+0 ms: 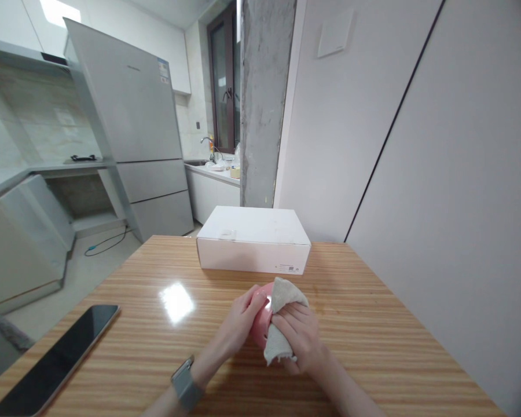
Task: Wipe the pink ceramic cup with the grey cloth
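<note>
My left hand (238, 324) is curled around a small pink rounded object (261, 317) held just above the wooden table (156, 341). My right hand (303, 339) grips a grey cloth (282, 301) and presses it against the pink object's right side. The cloth drapes over the object's top and hangs down between my hands. Most of the pink object is hidden by my fingers and the cloth. A grey watch sits on my left wrist.
A closed white box (254, 240) lies on the table just beyond my hands. A dark phone (58, 359) lies face up near the table's left front edge. A white wall runs close on the right. A fridge (130, 116) and kitchen counters stand behind.
</note>
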`<control>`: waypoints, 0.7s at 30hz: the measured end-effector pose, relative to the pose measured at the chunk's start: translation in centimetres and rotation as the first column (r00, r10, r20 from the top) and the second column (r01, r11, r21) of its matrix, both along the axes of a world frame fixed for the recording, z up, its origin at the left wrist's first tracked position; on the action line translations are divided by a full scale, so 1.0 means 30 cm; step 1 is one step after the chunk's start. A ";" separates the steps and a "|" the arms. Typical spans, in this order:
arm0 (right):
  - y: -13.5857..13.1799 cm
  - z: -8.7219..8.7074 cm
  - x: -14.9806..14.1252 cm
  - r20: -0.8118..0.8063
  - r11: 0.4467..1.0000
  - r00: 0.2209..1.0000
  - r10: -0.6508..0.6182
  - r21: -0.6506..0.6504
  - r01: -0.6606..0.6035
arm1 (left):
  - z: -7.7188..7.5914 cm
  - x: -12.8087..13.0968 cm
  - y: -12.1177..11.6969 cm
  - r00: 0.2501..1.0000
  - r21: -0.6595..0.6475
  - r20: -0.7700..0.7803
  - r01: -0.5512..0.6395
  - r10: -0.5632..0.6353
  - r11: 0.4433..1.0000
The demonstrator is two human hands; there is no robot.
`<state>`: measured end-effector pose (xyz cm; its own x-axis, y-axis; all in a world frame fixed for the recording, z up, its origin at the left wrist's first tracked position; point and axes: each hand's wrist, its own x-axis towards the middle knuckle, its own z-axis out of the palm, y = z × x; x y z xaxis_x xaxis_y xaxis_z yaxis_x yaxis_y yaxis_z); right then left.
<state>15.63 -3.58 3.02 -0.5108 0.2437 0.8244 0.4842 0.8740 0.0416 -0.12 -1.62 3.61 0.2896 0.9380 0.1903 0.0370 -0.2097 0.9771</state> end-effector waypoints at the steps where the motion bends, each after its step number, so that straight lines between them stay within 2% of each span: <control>1: 0.003 -0.002 0.004 -0.004 1.000 1.000 0.002 -0.013 -0.002 | -0.001 -0.001 -0.001 1.000 0.009 -0.003 0.005 -0.005 1.000; 9: 0.025 -0.017 0.038 -0.052 1.000 0.999 -0.004 -0.031 0.002 | 0.002 0.003 -0.016 0.980 -0.004 0.151 0.133 -0.131 0.991; 16: 0.028 -0.002 0.070 -0.173 0.998 0.983 -0.066 -0.032 0.061 | 0.011 0.006 -0.031 0.922 -0.129 0.322 0.267 -0.214 0.955; 19: 0.022 -0.002 0.062 -0.116 0.999 0.992 -0.043 -0.003 0.043 | -0.010 0.008 -0.022 0.914 -0.218 0.371 0.256 -0.163 0.942; 21: 0.013 -0.004 0.045 -0.043 1.000 0.999 -0.016 0.019 0.017 | -0.028 0.012 -0.008 0.921 -0.280 0.386 0.165 -0.047 0.946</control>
